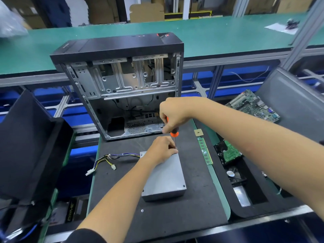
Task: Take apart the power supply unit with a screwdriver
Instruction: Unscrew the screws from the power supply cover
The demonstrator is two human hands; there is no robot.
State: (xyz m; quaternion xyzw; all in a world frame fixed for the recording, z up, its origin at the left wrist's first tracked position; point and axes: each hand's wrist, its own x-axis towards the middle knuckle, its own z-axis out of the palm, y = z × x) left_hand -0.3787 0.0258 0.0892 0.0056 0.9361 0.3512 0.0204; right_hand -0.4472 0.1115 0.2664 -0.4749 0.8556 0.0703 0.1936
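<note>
From the head camera, a grey metal power supply unit lies flat on a dark mat near the mat's middle, its long side running toward the far edge. A bundle of coloured cables trails from its far left corner across the mat to the left and ends in white plugs near the mat's left edge. The right hand is clenched round the orange-and-black handle of a screwdriver, which stands nearly upright with its thin shaft pointing down at the far right corner of the unit. The left hand rests on the far end of the unit's top — its fingertips pinch the shaft of the screwdriver just above the tip. A small screw lies loose on the mat just in front of the unit's near end. Behind the unit, at the far edge of the mat, an open black computer case stands with its bare metal interior facing the camera. To the right, along the mat's right edge, lie a small square chip and a green memory stick, and beyond them a hard drive with its green board up sits in a black tray. Farther right, a green motherboard leans on a grey bin.
</note>
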